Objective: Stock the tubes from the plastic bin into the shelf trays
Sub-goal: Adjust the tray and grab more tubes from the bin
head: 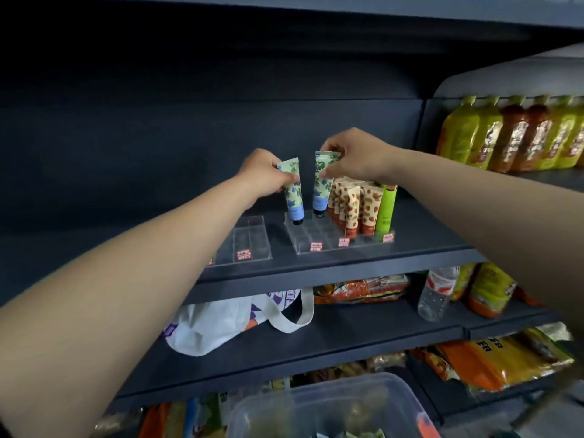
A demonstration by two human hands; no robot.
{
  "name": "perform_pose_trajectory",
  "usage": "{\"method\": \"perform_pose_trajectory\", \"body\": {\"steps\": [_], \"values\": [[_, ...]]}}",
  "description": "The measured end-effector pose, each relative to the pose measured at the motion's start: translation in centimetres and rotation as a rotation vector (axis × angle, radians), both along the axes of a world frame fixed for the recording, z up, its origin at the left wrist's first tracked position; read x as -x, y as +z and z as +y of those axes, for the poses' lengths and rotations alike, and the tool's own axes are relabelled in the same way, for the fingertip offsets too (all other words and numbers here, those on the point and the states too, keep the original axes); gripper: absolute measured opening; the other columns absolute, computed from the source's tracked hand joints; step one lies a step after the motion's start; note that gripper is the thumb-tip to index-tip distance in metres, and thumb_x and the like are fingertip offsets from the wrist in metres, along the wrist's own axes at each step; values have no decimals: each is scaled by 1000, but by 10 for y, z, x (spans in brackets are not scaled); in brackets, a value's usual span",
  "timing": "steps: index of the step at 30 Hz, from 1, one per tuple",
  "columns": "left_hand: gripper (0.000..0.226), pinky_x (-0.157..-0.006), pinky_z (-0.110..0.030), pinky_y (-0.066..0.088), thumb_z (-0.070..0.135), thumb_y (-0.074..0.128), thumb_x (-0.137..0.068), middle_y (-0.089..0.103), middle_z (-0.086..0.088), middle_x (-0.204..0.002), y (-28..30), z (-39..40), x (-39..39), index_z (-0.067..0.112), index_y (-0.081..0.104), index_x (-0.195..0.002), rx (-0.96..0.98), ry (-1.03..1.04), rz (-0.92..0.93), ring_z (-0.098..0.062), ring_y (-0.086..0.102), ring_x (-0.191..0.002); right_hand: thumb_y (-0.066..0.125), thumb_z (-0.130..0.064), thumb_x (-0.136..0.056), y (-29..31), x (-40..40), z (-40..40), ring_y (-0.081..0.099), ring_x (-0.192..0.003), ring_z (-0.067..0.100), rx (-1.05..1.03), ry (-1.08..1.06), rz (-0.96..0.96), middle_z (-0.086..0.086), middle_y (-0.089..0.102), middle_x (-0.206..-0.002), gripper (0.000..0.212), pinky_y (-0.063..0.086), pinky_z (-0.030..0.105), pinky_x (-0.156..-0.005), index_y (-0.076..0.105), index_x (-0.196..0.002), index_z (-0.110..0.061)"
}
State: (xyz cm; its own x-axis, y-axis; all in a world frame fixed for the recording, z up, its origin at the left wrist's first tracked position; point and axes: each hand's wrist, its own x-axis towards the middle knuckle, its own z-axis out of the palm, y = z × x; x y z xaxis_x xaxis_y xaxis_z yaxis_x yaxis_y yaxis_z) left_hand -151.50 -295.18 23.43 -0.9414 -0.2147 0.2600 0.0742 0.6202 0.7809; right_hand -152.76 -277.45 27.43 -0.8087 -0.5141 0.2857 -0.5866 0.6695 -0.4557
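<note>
My left hand (264, 173) grips a pale green tube with blue flowers (293, 197), cap down, over the back left cells of a clear gridded tray (319, 240). A second matching tube (321, 188) is pinched near its top by my right hand (354, 158); its dark cap is down in the tray just right of the first. Several cream tubes with red prints (354, 207) and a lime green tube (387, 210) stand in the tray's right part. Another clear tray (245, 245) stands empty to the left. The plastic bin (322, 409) is at the bottom, blurred.
The trays stand on a dark shelf (341, 270). A white tote bag (240, 320), snack packs and a water bottle (437, 294) lie on the shelf below. Yellow and orange drink bottles (512, 137) line the right-hand shelf. Packets (493, 361) fill the lower right.
</note>
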Motion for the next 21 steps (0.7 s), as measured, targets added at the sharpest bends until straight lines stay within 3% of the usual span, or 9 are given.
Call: {"method": "perform_pose_trajectory", "body": {"steps": [7, 10, 13, 17, 21], "values": [[13, -69, -28, 44, 19, 73, -78, 63, -9, -78, -11, -8, 53, 6, 70, -80, 51, 42, -43, -20, 57, -73, 70, -18, -82, -7, 57, -22, 54, -80, 17, -133, -55, 39, 3, 59, -90, 25, 41, 26, -60, 64, -105, -7], [11, -69, -28, 43, 18, 70, -80, 61, -7, -74, -17, -10, 69, 9, 67, -76, 97, 41, -75, -21, 57, -74, 70, -18, -82, -14, 80, -31, 53, -86, 16, -195, -79, 42, 1, 57, -96, 30, 38, 25, -70, 64, -110, -8], [14, -68, -28, 42, 18, 67, -83, 61, -7, -77, -23, -13, 84, 4, 68, -83, 113, 36, -102, -21, 57, -74, 69, -18, -83, -22, 98, -41, 52, -91, 17, -272, -81, 50, 2, 56, -99, 32, 37, 22, -68, 64, -113, -7], [18, -64, -25, 39, 21, 65, -85, 62, -8, -80, -31, -16, 100, 4, 69, -87, 142, 27, -119, -21, 56, -76, 64, -16, -86, -31, 118, -53, 54, -112, 24, -379, -70, 89, 8, 58, -122, 32, 39, 24, -78, 62, -117, -8], [20, -52, -25, 33, 21, 64, -86, 56, -4, -69, -37, -19, 109, 8, 62, -71, 196, 11, -135, -19, 52, -71, 63, -19, -87, -35, 130, -63, 53, -113, 26, -467, -54, 92, 10, 56, -125, 32, 42, 27, -84, 61, -116, -5]]}}
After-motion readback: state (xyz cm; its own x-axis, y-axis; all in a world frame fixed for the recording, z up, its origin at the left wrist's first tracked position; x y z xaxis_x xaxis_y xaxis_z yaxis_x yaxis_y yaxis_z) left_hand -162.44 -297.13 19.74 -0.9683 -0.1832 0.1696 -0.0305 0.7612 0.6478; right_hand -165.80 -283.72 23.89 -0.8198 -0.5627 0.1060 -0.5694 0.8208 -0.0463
